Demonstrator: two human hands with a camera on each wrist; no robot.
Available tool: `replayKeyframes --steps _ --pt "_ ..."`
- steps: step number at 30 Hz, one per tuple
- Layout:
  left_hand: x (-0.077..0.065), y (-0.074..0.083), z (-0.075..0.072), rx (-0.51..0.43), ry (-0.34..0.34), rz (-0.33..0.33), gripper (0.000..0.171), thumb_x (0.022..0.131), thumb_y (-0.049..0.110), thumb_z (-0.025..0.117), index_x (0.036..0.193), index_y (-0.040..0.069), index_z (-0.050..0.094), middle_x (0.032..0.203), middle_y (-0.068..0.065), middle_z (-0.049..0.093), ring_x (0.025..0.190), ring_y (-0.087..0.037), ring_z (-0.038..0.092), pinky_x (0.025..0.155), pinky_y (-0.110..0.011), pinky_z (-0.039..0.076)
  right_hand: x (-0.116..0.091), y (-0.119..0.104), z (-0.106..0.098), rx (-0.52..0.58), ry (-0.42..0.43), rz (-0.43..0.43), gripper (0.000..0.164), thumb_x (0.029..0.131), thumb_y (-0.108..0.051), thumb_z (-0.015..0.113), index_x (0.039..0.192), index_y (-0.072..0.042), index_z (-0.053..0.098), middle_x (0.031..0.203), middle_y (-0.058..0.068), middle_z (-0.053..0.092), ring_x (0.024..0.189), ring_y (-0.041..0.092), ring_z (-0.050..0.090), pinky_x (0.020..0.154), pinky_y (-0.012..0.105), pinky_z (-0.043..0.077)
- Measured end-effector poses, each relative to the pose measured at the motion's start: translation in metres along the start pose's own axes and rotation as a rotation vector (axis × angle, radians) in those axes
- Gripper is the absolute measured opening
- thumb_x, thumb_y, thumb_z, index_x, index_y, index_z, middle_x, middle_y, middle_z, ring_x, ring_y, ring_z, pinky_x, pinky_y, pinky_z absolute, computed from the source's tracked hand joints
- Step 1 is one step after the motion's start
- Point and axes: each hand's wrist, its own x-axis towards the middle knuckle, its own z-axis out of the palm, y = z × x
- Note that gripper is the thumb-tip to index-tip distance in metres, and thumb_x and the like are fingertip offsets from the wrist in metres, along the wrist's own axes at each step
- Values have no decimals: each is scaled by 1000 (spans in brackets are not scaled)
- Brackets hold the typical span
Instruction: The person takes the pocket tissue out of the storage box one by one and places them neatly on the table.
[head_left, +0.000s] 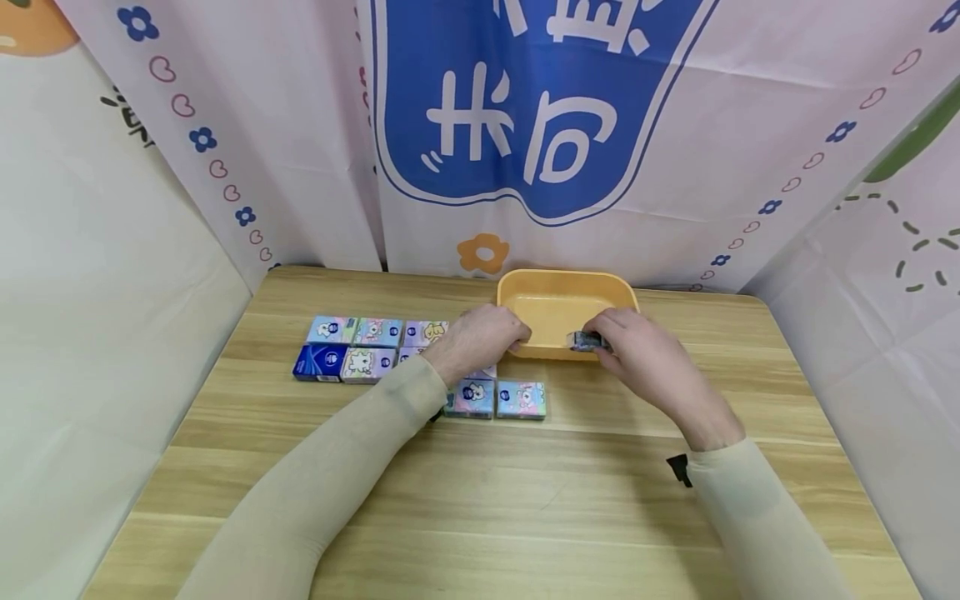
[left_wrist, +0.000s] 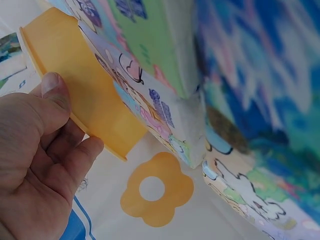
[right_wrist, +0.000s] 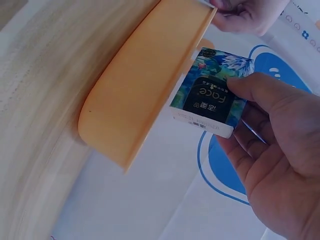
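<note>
My right hand (head_left: 645, 350) holds a small tissue pack (right_wrist: 210, 90) with a dark blue-green floral print and the word "Face", thumb on its printed side and fingers behind. In the head view this pack is over the near right rim of a yellow plastic basin (head_left: 555, 310). At the basin's left end, my left hand (head_left: 483, 329) pinches the rim; the left wrist view shows the thumb (left_wrist: 56, 90) on the basin wall. Below and left of that hand, pastel cartoon tissue packs (head_left: 522, 400) lie on the table, some partly hidden by the left arm.
Several packs form two rows at the left, among them a dark blue pack (head_left: 321, 363) at the row's end. The basin stands at the back edge of the wooden table (head_left: 555, 517). Behind it hangs a printed cloth (head_left: 420, 233) with a blue emblem.
</note>
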Motion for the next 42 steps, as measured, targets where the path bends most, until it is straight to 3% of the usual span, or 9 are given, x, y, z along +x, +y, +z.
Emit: replayKeyframes --steps 18,33,42 --pt "1 1 -1 -12 -17 -9 25 105 9 61 92 21 78 74 7 57 72 -10 55 68 -24 47 -18 -15 22 -15 -53 -122 25 92 -17 82 115 -16 71 108 -5 72 99 16 69 82 35 63" --pt "0 0 -2 -15 -8 -7 27 106 9 59 89 20 77 71 7 52 70 -10 53 65 -23 44 -23 -29 47 -47 -129 -81 25 90 -18 84 111 -17 69 109 -4 69 102 15 68 85 35 63" --pt "0 0 -2 -17 -7 -14 26 106 10 60 90 20 77 73 7 54 70 -10 53 65 -23 44 -25 -29 50 0 -272 -65 42 84 -28 90 120 -21 69 120 -2 69 108 14 66 86 36 63"
